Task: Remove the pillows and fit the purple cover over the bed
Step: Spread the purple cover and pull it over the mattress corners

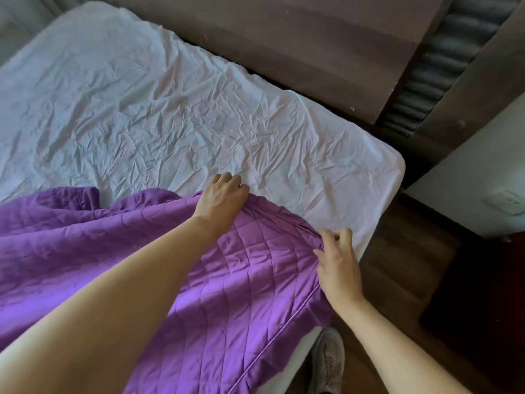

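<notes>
Purple cover [241, 280] lies bunched over the near part of the bed [392, 172], its leading edge held up at the front by both hands, and the bare corner of the mattress it has to reach lies ahead and to the right of that edge. The left hand [221, 200] sits further in over the bed, fingers curled under the hem with the knuckles up, closed on the cloth. The right hand [338, 265] is at the side of the bed, thumb and fingers pinched shut on the piped seam where the top panel meets the skirt. That right grip is the nearer one to the uncovered corner, so the pull, as I judge it, runs away from the body and outward along the bed's length, with the right hand leading the seam round the corner. The seam itself runs slantwise from the right hand down toward the near edge. No pillows show on the bed, so that part seems done.

Quilted in a diamond pattern, the cover is a bright violet, soft and slack, with folds heaped toward the left. Beneath it the white sheet [170, 115] is heavily creased. Whether the hem is elasticated is hard to tell from here. A grey shoe [326, 362] stands on the wooden floor [397, 265] beside the bed
</notes>
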Available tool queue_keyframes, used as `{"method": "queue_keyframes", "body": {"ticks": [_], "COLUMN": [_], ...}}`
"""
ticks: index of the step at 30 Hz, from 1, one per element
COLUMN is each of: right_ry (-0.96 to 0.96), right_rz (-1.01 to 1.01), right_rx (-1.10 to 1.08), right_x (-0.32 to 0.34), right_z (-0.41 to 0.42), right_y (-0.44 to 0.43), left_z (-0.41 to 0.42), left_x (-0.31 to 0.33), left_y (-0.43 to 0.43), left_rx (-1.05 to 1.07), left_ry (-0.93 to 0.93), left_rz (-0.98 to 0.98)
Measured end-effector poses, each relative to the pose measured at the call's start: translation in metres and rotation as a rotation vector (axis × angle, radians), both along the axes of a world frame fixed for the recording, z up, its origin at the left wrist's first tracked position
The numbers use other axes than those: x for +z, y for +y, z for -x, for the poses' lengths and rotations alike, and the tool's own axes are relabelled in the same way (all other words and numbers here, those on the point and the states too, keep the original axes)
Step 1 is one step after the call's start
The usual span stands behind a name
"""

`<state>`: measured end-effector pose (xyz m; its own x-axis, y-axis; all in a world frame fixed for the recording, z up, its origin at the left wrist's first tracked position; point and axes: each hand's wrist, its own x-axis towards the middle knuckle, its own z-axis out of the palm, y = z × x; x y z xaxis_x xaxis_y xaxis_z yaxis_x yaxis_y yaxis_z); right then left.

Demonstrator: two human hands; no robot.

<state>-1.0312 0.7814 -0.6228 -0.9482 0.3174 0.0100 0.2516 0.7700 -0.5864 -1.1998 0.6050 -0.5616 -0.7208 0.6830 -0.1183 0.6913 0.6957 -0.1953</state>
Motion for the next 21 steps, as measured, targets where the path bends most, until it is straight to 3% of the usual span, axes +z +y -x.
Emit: {"method": "queue_keyframes", "body": {"ticks": [14, 21], "right_ry": [0.052, 0.108], "right_rz": [-0.22, -0.388], "right_rx": [-0.044, 0.028], "right_x": [0.0, -0.017], "right_z": [0.075, 0.055], "right_y": [0.134, 0.117], "left_z": [0.07, 0.058], "left_x": [0.004, -0.031], "left_y": [0.126, 0.101], "left_rx": [0.016, -0.028], "left_ry": [0.047, 0.037], "left_rz": [-0.066, -0.239]}}
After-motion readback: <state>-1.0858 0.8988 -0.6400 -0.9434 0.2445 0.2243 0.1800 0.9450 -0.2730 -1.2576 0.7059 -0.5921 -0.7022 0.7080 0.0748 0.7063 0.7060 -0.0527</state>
